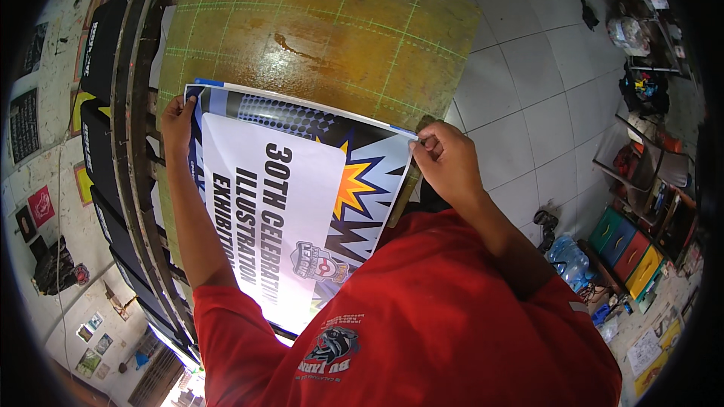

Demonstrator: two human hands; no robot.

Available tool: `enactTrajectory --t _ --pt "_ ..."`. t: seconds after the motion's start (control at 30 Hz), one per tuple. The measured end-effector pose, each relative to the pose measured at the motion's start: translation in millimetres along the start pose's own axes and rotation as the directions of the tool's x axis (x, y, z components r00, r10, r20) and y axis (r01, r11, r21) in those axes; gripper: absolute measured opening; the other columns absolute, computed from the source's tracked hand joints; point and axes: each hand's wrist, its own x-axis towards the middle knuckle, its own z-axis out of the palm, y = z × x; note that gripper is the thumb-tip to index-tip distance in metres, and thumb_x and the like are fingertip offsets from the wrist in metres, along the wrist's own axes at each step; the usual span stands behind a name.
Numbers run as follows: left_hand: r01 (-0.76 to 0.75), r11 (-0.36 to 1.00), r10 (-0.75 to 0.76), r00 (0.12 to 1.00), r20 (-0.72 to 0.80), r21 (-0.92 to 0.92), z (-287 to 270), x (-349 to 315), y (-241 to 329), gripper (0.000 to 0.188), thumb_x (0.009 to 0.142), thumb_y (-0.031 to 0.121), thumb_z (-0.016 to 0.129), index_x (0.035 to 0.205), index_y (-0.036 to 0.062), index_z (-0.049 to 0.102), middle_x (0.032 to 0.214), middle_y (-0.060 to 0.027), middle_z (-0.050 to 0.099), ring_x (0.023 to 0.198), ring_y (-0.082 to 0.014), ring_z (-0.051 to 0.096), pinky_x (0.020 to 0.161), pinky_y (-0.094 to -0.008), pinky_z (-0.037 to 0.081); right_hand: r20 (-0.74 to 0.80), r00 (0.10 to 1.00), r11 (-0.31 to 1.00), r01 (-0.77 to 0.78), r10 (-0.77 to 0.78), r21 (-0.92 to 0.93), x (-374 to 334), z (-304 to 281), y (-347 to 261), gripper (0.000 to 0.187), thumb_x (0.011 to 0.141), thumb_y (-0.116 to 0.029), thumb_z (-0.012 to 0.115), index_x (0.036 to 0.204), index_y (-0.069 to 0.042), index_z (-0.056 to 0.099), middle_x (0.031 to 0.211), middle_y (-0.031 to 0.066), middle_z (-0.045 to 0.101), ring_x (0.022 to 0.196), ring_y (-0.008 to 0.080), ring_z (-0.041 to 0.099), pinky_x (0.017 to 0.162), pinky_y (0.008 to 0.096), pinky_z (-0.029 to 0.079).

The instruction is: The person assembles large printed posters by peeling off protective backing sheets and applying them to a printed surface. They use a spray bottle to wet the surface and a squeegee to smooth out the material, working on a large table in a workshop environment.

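a grey tiled floor stretches along the right. left of it stands the desk, a yellow-brown top ruled with green grid lines, with a glossy, wet-looking patch toward its far half. at the near side is the person's red shirt, which hides part of what lies under it. the poster is spread over the near part of the desk, between the two forearms; it carries a large white panel with dark lettering, blue and black shapes, and an orange starburst toward its right edge. dark rails run along the left side of the desk. a drawer unit with coloured fronts stands well apart, on the right. the right hand has its thumb and fingers pinching the poster's far right corner. the left hand has its fingers pinching the far left corner, thumb on top.
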Motion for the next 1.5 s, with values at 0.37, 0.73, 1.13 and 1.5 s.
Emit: enactTrajectory --t 0.37,0.73,1.13,1.5 --pt "0.000 1.000 0.000 1.000 -0.019 0.030 -0.3 0.5 -2.5 0.015 0.092 0.013 0.065 0.080 0.0058 0.060 0.069 0.0069 0.053 0.060 -0.0006 0.039 0.052 -0.0197 0.030 0.019 1.000 0.999 -0.008 0.007 0.043 7.4 -1.2 -4.1 0.010 0.082 -0.006 0.069 0.080 -0.002 0.061 0.069 0.0088 0.062 0.058 0.0186 0.061 0.055 0.0298 0.049" --pt "0.016 0.999 -0.016 1.000 0.020 0.041 -3.6 0.6 -1.1 0.014 0.093 0.014 0.065 0.081 0.0070 0.062 0.072 0.0065 0.058 0.061 -0.0005 0.046 0.056 -0.0187 0.036 0.040 0.997 0.996 -0.062 0.059 0.069 8.3 -2.5 -7.5 0.009 0.083 -0.007 0.067 0.079 -0.002 0.061 0.067 0.0081 0.061 0.056 0.0165 0.059 0.055 0.0290 0.047" --pt "-0.019 0.925 0.077 0.987 -0.140 0.379 11.6 -14.2 25.2 0.022 0.085 0.021 0.072 0.092 -0.0001 0.071 0.074 -0.0044 0.066 0.065 -0.0101 0.054 0.060 -0.0284 0.044 0.006 1.000 1.000 0.005 -0.006 0.025 7.5 2.8 2.9 0.010 0.080 -0.005 0.066 0.076 -0.002 0.058 0.065 0.0107 0.056 0.055 0.0202 0.053 0.053 0.0342 0.043" --pt "0.099 0.987 -0.077 0.982 -0.172 0.124 13.9 -8.1 28.0 0.016 0.078 0.012 0.078 0.083 -0.0013 0.070 0.068 -0.0002 0.064 0.056 -0.0057 0.054 0.053 -0.0228 0.043 0.037 0.999 0.998 -0.025 0.023 0.065 6.5 3.4 6.7 0.010 0.080 -0.002 0.067 0.076 0.001 0.059 0.066 0.0091 0.059 0.053 0.0152 0.053 0.052 0.0298 0.044"
